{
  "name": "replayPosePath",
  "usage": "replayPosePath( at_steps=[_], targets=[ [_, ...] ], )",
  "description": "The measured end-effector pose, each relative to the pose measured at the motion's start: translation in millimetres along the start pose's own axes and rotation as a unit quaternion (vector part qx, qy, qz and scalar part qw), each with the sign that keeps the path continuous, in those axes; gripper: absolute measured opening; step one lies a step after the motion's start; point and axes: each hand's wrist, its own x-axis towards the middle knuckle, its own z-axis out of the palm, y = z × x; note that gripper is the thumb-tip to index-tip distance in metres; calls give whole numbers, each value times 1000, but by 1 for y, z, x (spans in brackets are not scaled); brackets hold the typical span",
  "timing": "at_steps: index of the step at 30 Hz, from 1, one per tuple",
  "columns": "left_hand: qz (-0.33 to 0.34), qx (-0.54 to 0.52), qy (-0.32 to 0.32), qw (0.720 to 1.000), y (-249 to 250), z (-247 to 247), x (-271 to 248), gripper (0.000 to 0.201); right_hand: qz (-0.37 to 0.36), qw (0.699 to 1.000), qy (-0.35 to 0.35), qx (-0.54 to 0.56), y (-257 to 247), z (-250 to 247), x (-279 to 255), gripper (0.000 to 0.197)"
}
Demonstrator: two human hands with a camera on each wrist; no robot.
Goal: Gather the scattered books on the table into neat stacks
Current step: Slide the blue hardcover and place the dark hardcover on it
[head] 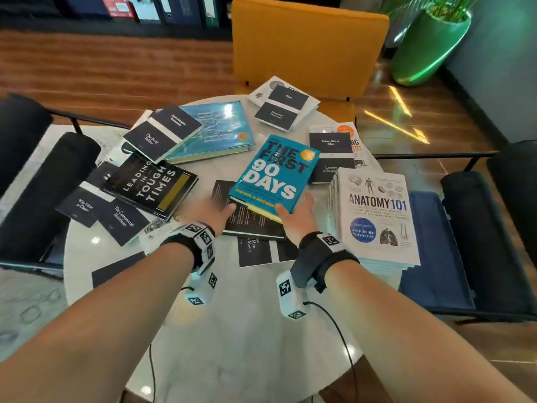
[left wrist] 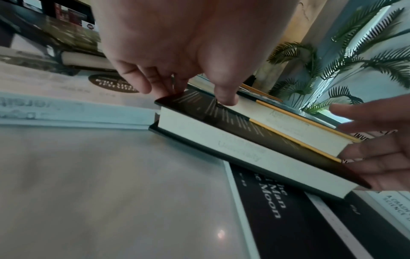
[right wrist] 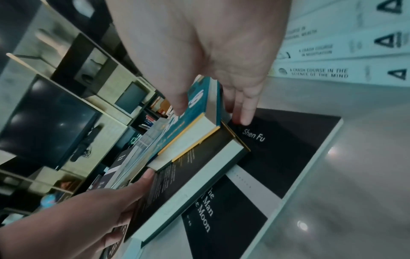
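Note:
The blue book "The First 90 Days" [head: 273, 170] [right wrist: 199, 98] lies tilted at the middle of the round white table [head: 232, 330], its near end resting on a black hardcover [head: 255, 225] [left wrist: 221, 145]. My left hand [head: 219, 212] [left wrist: 186, 91] pinches its near left corner, with the thumb on the page edge. My right hand [head: 296, 210] [right wrist: 210, 108] grips the near right corner, thumb on the cover and fingers down beside the spine. A thin black booklet [right wrist: 277, 149] lies under the hardcover.
A neat white stack topped by "Anatomy 101" [head: 377, 213] stands at the right. "Leading in Tough Times" [head: 151, 184], a pale blue book [head: 215, 129] and several black booklets lie scattered left and far. A yellow chair [head: 305, 39] stands beyond the table, with dark chairs at both sides.

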Motion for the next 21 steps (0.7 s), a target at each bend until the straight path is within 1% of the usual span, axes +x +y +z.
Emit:
replayPosePath(
  at_steps=[2,3,6,8,13,17,20,21],
  targets=[
    [5,2,-7,1000,4,-4,6,78,23,1000,-2,15,-2,0,5,72],
    [4,5,-13,1000,7,-6,8,77,30,999,-1,14,-2,0,7,67],
    [-2,10,-36,999,13,-10,14,75,24,1000,-3,-13,3,4,16,42],
    [-6,4,-51,999,12,-12,18,76,26,999,-7,-20,7,5,20,35],
    [2,-30,-93,995,9,-14,16,75,41,999,6,-9,11,-1,18,29],
    [-22,-79,-104,991,7,-19,4,70,35,999,-2,-14,18,2,14,29],
    [-49,-159,-114,979,3,-22,-5,72,18,1000,-4,-17,22,3,11,30],
    [-54,-199,-121,971,1,-21,-7,77,18,1000,-6,-13,22,3,10,31]
  ],
)
